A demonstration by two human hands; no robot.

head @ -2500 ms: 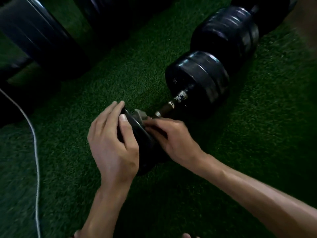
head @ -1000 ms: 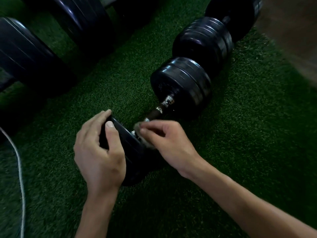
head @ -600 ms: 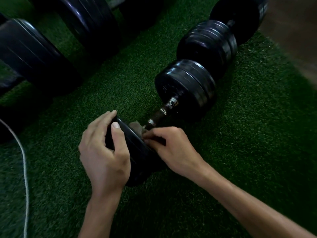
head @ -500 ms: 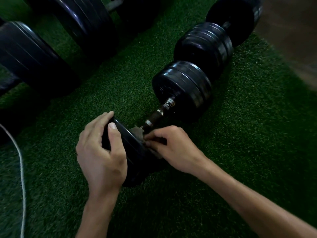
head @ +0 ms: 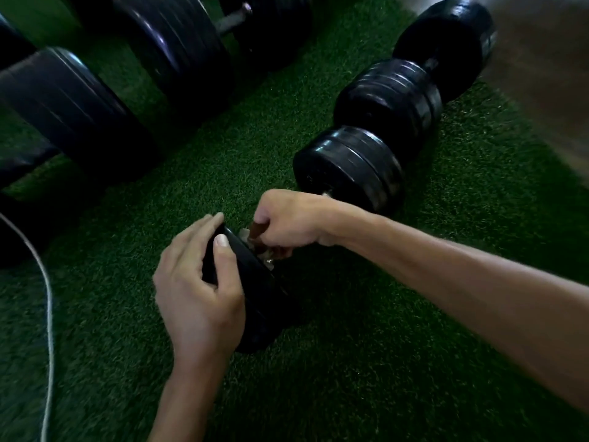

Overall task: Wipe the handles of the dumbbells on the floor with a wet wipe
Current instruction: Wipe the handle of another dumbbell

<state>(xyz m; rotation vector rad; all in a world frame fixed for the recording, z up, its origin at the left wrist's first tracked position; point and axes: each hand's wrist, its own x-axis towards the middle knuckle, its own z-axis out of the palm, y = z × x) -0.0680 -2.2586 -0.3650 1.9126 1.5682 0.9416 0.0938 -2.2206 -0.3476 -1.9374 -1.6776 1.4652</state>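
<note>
Cord [head: 47, 301]: thin, pale, curving over the turf at far left.
Left hand [head: 197, 291]: fingers and thumb curled over the rim of the near plate [head: 255, 298], a smooth black disc.
Wet wipe [head: 255, 242]: crumpled pale scrap on the handle, just beside the near plate.
Right hand [head: 287, 224]: fist closed around wipe and handle.
Far plate [head: 350, 167]: ribbed black cylinder.
Turf [head: 414, 346]: short green pile.
Second dumbbell [head: 411, 87]: glossy, touching the far plate end to end.

Both forearms bare; each hand [head: 197, 291] ungloved, ringless.
</note>
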